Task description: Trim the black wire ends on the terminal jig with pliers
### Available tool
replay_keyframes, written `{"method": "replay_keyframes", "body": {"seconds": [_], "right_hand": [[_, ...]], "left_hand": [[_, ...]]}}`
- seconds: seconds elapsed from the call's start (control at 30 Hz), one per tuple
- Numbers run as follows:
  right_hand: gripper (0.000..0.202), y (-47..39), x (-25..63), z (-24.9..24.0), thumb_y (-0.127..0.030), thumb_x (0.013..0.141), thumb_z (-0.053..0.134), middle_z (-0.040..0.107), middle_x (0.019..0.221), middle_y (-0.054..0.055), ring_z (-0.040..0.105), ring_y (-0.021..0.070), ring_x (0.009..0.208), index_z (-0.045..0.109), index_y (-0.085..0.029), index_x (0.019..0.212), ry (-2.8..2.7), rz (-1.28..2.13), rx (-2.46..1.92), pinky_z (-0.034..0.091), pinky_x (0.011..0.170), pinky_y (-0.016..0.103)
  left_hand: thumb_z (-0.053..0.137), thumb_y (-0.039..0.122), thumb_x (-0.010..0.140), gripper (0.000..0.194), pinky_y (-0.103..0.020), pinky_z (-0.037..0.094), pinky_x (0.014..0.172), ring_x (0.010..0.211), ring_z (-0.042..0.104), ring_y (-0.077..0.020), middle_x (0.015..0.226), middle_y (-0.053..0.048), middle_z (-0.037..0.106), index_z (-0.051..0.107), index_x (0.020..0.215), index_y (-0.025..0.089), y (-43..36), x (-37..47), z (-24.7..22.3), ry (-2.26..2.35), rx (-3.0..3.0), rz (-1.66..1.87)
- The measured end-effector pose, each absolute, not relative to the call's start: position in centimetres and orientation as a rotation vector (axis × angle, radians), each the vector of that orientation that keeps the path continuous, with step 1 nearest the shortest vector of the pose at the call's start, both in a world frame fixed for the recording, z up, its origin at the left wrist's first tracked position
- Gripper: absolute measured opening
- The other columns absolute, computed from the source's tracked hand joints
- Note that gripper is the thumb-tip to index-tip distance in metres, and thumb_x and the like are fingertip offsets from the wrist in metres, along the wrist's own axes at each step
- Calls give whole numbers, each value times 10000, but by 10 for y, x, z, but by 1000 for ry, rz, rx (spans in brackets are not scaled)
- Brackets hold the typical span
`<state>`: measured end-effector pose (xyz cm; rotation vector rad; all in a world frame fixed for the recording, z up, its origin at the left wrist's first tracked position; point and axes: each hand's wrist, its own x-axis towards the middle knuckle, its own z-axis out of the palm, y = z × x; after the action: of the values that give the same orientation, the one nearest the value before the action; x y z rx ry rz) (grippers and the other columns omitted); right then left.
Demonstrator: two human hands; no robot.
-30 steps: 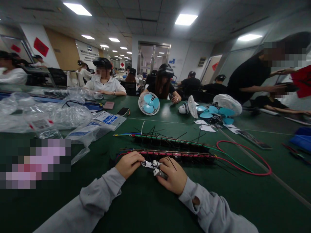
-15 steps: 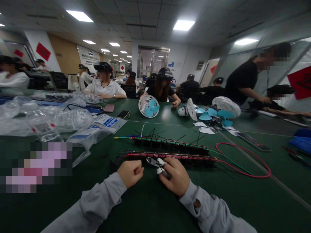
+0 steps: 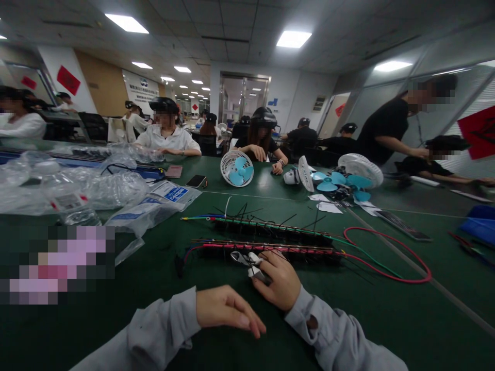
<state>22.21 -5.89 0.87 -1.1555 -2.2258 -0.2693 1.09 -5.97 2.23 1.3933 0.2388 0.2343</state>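
My right hand (image 3: 279, 281) is closed around a pair of small pliers (image 3: 255, 274) with white and grey handles. The jaws point left, by the front edge of the nearer wire bundle (image 3: 232, 247), which has red wire along its top and black ties sticking out. Behind it lies a second bundle (image 3: 270, 226) with green wire and more upright black ties. My left hand (image 3: 228, 312) hovers over the bare green table, nearer to me than the bundles, fingers stretched out and drooping to the right. It holds nothing.
Clear plastic bags (image 3: 88, 188) spread over the left side. A phone (image 3: 196, 181), a fan (image 3: 237, 169) and fan parts (image 3: 348, 178) lie farther back. A red cable loop (image 3: 429, 270) extends right, with a blue bin (image 3: 479, 224) beyond. Co-workers sit across the table.
My left hand has moved from beside the bundle toward me and a little right, its curled fingers now stretched out. My right hand has barely moved with the pliers.
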Motion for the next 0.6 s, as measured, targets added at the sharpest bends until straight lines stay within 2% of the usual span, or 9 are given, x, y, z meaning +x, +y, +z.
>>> {"method": "replay_keyframes", "body": {"seconds": [0.13,0.23,0.3,0.4,0.53,0.6], "right_hand": [[110,-59,221,8,-249,705,582,597,940,86,554,214,874,568,-198,801,-2229,-257,-1166,445,799,385],[116,-60,220,9,-245,697,589,600,927,76,556,208,876,562,-206,803,-2230,-267,-1149,443,822,388],[117,-60,220,9,-244,695,588,601,920,69,558,203,875,559,-211,803,-2229,-280,-1138,441,833,390],[116,-60,220,8,-236,697,582,602,924,65,560,198,874,559,-210,808,-2224,-281,-1137,442,832,383],[122,-60,220,6,-231,690,585,603,946,64,554,205,895,562,-211,808,-2220,-267,-1144,431,858,395],[112,-60,220,5,-232,690,587,602,953,65,551,208,902,560,-211,797,-2218,-261,-1152,420,875,404]], "left_hand": [[566,174,784,148,-347,476,891,964,620,-203,993,-91,685,705,829,146,-45,13,2,576,1820,663],[574,116,752,169,-393,454,917,977,608,-215,993,-77,685,703,843,175,-35,10,-7,776,2150,799],[564,105,755,181,-399,465,902,993,602,-222,1023,-77,677,696,853,182,-33,8,-7,822,2263,866],[514,94,789,199,-351,501,838,904,630,-192,943,-70,688,675,880,167,-36,5,-1,777,2254,1008],[518,96,779,196,-310,511,798,843,642,-176,891,-59,697,668,884,167,-44,5,4,602,2243,959],[533,90,758,182,-310,502,830,895,635,-184,858,-46,703,673,838,174,-45,7,1,502,2296,863]]}}
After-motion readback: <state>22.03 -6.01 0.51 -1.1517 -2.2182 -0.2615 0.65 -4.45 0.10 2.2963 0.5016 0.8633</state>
